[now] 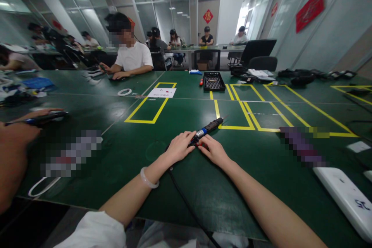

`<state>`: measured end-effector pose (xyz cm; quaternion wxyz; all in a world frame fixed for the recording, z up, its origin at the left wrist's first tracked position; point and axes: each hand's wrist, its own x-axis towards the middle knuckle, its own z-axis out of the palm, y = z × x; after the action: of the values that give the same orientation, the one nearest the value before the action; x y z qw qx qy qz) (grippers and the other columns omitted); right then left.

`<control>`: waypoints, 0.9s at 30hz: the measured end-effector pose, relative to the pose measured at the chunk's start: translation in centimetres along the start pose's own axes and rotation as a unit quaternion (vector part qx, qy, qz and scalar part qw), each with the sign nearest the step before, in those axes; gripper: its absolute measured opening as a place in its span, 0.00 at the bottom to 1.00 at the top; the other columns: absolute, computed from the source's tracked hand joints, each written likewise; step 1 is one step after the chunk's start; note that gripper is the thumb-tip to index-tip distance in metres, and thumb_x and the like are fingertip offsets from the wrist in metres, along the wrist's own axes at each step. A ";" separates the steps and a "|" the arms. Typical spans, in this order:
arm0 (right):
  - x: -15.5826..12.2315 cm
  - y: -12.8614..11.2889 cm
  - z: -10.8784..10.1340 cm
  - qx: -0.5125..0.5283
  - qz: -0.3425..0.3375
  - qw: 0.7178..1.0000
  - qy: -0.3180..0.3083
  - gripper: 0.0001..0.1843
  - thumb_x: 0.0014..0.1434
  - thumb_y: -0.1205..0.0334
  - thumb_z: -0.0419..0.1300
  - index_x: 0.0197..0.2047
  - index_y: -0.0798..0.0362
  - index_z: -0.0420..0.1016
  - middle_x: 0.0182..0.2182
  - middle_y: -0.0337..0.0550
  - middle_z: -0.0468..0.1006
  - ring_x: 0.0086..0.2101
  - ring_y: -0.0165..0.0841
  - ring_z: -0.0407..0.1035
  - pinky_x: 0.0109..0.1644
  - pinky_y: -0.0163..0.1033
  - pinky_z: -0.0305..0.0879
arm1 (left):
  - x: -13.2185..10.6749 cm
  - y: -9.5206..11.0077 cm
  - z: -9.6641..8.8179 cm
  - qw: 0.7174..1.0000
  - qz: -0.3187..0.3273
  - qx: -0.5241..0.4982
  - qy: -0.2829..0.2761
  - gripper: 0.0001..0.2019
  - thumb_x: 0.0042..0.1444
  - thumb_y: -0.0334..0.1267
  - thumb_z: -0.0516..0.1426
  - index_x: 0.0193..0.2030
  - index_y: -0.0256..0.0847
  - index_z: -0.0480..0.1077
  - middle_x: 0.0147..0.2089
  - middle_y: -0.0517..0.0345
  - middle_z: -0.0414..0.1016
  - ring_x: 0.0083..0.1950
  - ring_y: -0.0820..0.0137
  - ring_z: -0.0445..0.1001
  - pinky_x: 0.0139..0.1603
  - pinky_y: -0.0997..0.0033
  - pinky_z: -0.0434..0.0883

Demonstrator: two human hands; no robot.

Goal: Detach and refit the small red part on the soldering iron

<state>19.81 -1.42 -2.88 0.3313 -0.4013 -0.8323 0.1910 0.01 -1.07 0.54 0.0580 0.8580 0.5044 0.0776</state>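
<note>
A soldering iron (209,127), black with a silver and blue middle and a thin pointed tip, lies slantwise over the green table, its tip toward the far right. My left hand (180,146) is closed over its rear part, and a white bangle circles that wrist. From the other side, the bent fingers of my right hand (213,149) grip the same rear end near some small red parts. What exactly lies between the fingertips is hidden. A black cord (186,201) runs from under my left hand over the table's front edge.
A black tray (214,81) with small parts stands farther back, a red-handled tool (201,81) beside it. Yellow tape (236,127) outlines areas. A white power bank-like block (344,197) lies right. At left, a co-worker's hand (27,118) rests by a dark tool; another person sits across.
</note>
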 end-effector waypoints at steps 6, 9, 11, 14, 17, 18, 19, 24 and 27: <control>-0.1 -0.5 -0.3 -0.022 -0.006 1.000 0.002 0.01 0.62 0.65 0.55 0.38 0.50 0.68 0.39 0.40 0.69 0.34 0.31 0.66 0.37 0.33 0.61 | 0.0 0.1 -0.2 1.000 0.004 -0.005 0.001 0.30 0.60 0.42 0.54 0.68 0.45 0.51 0.62 0.50 0.63 0.56 0.62 0.66 0.55 0.64 0.66; -0.1 -0.7 -0.3 -0.033 -0.017 0.999 -0.002 0.01 0.62 0.65 0.55 0.38 0.50 0.68 0.40 0.41 0.70 0.36 0.32 0.67 0.38 0.34 0.62 | -0.2 0.2 -0.2 1.000 0.011 -0.006 0.000 0.30 0.60 0.42 0.53 0.68 0.45 0.52 0.62 0.50 0.63 0.56 0.62 0.67 0.55 0.63 0.66; 0.0 -1.0 -0.2 -0.042 -0.028 0.999 -0.006 0.01 0.62 0.66 0.56 0.38 0.50 0.68 0.40 0.42 0.70 0.38 0.33 0.68 0.39 0.34 0.63 | -0.3 0.4 -0.3 1.000 0.016 -0.007 -0.004 0.29 0.60 0.41 0.53 0.68 0.45 0.52 0.62 0.50 0.62 0.56 0.62 0.67 0.55 0.63 0.66; 0.1 -1.3 0.1 -0.064 -0.042 0.997 -0.010 0.02 0.62 0.65 0.56 0.39 0.50 0.69 0.40 0.44 0.72 0.39 0.35 0.68 0.42 0.37 0.64 | -0.3 0.7 -0.5 1.000 0.018 -0.008 -0.014 0.30 0.60 0.40 0.53 0.68 0.45 0.51 0.63 0.49 0.62 0.57 0.61 0.66 0.56 0.62 0.65; 0.2 -1.5 0.2 -0.093 -0.054 0.994 -0.006 0.02 0.63 0.63 0.56 0.40 0.50 0.70 0.39 0.46 0.72 0.40 0.37 0.68 0.43 0.39 0.65 | -0.4 1.0 -0.6 1.000 0.021 -0.006 -0.021 0.30 0.60 0.40 0.53 0.68 0.46 0.50 0.64 0.50 0.61 0.58 0.61 0.65 0.57 0.61 0.65; 0.2 -1.5 0.3 -0.100 -0.058 0.993 -0.005 0.03 0.64 0.62 0.57 0.40 0.50 0.71 0.39 0.47 0.73 0.40 0.38 0.68 0.43 0.40 0.65 | -0.4 1.0 -0.7 0.999 0.022 -0.006 -0.022 0.30 0.60 0.40 0.53 0.68 0.46 0.50 0.64 0.50 0.61 0.59 0.61 0.65 0.57 0.61 0.64; 0.1 -1.5 0.2 -0.104 -0.061 0.993 -0.005 0.03 0.63 0.62 0.57 0.40 0.50 0.71 0.39 0.47 0.73 0.40 0.38 0.69 0.43 0.40 0.65 | -0.4 1.1 -0.8 0.999 0.023 -0.006 -0.024 0.30 0.60 0.39 0.53 0.68 0.46 0.50 0.64 0.50 0.60 0.59 0.61 0.65 0.57 0.61 0.64; 0.0 -1.4 0.0 -0.114 -0.076 0.990 -0.019 0.05 0.62 0.65 0.58 0.42 0.51 0.72 0.40 0.47 0.74 0.40 0.38 0.69 0.44 0.41 0.65 | -0.5 0.9 -1.0 0.999 0.031 -0.013 -0.036 0.32 0.59 0.39 0.54 0.69 0.45 0.49 0.65 0.48 0.59 0.60 0.60 0.64 0.58 0.61 0.64; 0.1 -1.4 -0.1 -0.130 -0.076 0.988 -0.022 0.07 0.64 0.66 0.55 0.43 0.51 0.73 0.41 0.48 0.75 0.40 0.38 0.70 0.44 0.40 0.65 | -0.5 0.6 -1.0 0.998 0.043 -0.023 -0.038 0.34 0.57 0.42 0.56 0.69 0.46 0.48 0.65 0.48 0.59 0.62 0.60 0.63 0.59 0.61 0.63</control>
<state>19.04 -2.16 -1.91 0.2717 -0.3720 -0.8853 0.0639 0.09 -1.79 1.55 0.0936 0.8794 0.4629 0.0595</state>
